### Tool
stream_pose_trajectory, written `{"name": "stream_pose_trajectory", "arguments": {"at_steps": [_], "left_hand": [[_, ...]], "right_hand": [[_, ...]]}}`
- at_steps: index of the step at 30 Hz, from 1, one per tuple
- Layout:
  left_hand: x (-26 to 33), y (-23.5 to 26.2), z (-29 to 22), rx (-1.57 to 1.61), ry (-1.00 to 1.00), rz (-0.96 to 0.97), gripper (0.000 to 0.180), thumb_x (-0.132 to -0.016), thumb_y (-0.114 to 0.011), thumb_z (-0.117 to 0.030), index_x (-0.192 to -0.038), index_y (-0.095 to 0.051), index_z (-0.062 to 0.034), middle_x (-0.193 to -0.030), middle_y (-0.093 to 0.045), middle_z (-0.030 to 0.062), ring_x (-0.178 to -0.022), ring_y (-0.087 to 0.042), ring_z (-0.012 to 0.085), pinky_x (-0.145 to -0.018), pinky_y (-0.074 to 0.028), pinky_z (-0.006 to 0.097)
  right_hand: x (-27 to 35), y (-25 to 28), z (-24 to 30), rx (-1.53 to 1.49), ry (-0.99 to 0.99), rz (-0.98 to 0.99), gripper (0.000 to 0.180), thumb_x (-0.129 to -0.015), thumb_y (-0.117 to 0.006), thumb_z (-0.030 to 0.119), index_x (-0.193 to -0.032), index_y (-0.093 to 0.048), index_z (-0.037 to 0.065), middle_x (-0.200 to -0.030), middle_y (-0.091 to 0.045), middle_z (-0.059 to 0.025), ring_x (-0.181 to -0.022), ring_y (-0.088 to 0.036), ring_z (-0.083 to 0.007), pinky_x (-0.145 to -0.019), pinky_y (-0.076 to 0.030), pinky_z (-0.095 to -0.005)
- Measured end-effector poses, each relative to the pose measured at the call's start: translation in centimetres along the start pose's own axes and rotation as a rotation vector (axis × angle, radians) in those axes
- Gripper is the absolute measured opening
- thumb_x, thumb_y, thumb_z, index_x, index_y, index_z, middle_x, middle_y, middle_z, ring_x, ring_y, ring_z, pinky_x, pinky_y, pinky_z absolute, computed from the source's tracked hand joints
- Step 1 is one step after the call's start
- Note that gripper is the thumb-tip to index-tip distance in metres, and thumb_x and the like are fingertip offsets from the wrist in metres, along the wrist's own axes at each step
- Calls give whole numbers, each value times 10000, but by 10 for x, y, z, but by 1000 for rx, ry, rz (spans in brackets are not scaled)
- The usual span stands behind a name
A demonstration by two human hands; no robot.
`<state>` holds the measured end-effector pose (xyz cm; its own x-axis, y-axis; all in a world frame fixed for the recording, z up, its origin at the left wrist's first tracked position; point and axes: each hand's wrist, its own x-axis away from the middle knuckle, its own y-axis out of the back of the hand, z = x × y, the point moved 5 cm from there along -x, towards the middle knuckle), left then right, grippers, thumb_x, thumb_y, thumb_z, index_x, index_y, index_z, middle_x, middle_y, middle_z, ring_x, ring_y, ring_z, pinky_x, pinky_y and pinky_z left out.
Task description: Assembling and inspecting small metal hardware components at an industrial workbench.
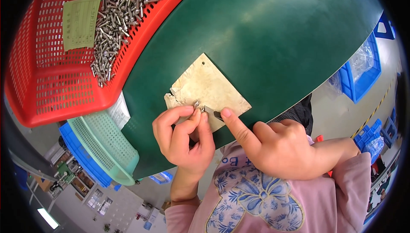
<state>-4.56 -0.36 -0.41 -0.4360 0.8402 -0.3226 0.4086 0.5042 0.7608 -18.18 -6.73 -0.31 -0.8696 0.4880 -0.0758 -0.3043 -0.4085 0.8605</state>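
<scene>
My left hand point(184, 138) pinches a small silver metal fitting point(197, 104) between thumb and fingertips, above the lower part of a worn cream-coloured board point(210, 82). From the right, my right hand point(275, 149) grips a small knife point(218, 115) with a dark handle. Its index finger lies stretched along the tool, and the other fingers are curled. The short blade points left and meets the fitting, or comes very close to it; which one I cannot tell. Most of the handle is hidden under the right hand.
A red perforated basket point(68, 104) at the upper left holds many similar metal fittings point(124, 19) and a yellow-green paper slip point(80, 23). Below it stands a mint-green basket point(104, 145). The green tabletop point(273, 40) curves off to the right, with a blue bin point(367, 75) beyond its edge.
</scene>
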Motion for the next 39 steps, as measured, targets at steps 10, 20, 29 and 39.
{"name": "stream_pose_trajectory", "arguments": {"at_steps": [10, 20, 29, 39], "left_hand": [[0, 1, 5, 74, 65, 24, 155, -688, -710, 23, -802, -636, -52, -922, -580, 67, -822, -528, 206, -665, -429, 286], [-2, 2, 6, 123, 81, 51, 179, -675, -720, 35, -809, -640, -52, -929, -575, 70, -830, -529, 202, -690, -436, 279], [-2, 2, 5, 114, 67, 41, 184, -670, -725, 28, -817, -644, -47, -906, -600, 58, -827, -531, 212, -700, -432, 287], [-2, 1, 3, 45, 35, 18, 169, -695, -712, 22, -838, -647, -37, -891, -619, 62, -817, -553, 233, -702, -454, 305]], "right_hand": [[0, 3, -9, -150, 21, 12, 661, -587, -589, 127, -1238, -561, 17, -501, -334, 33, -352, -392, -74, -331, -317, -243], [0, 4, -10, -180, 44, 13, 676, -573, -595, 131, -1238, -560, 14, -500, -339, 33, -353, -397, -77, -330, -325, -252], [-1, 5, -9, -176, 8, -10, 679, -573, -593, 136, -1241, -559, 19, -497, -336, 34, -354, -402, -80, -332, -332, -243], [-12, 6, -6, -117, 8, 8, 659, -591, -581, 130, -1242, -558, 27, -501, -335, 34, -357, -383, -81, -320, -308, -252]]}}
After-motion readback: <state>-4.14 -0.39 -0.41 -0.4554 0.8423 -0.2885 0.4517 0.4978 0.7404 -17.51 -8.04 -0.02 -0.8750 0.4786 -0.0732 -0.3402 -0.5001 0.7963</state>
